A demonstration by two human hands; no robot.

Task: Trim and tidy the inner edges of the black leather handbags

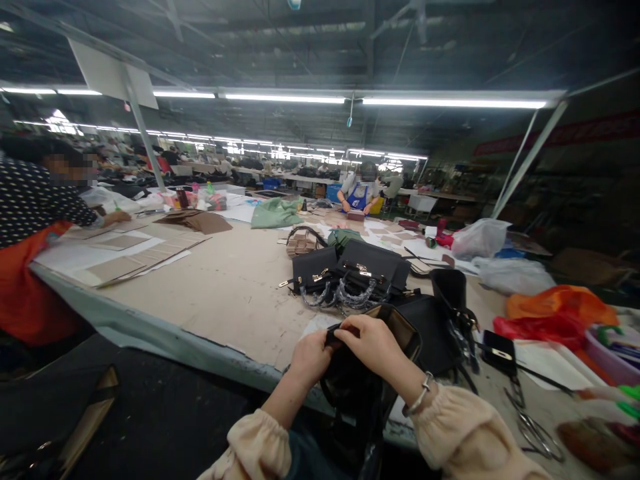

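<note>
A black handbag (pixel 350 380) with a tan lining stands tilted at the table's near edge, its mouth facing up. My left hand (pixel 311 357) is closed on the bag's rim at the left. Beside it, my right hand (pixel 369 340) pinches the same rim, thumb and fingers bent over the edge. The two hands nearly touch, and the exact spot they grip is partly hidden by the fingers. Just beyond lie finished-looking black handbags (pixel 373 263) with gold clasps and plastic-wrapped handles (pixel 356 293).
Scissors (pixel 537 430) lie at the right, near a black phone-like case (pixel 499 352). Orange and red plastic bags (pixel 560 310) and a purple basin (pixel 610 350) are farther right. A co-worker (pixel 40 200) leans over brown sheets at the left; another person (pixel 359 193) sits opposite.
</note>
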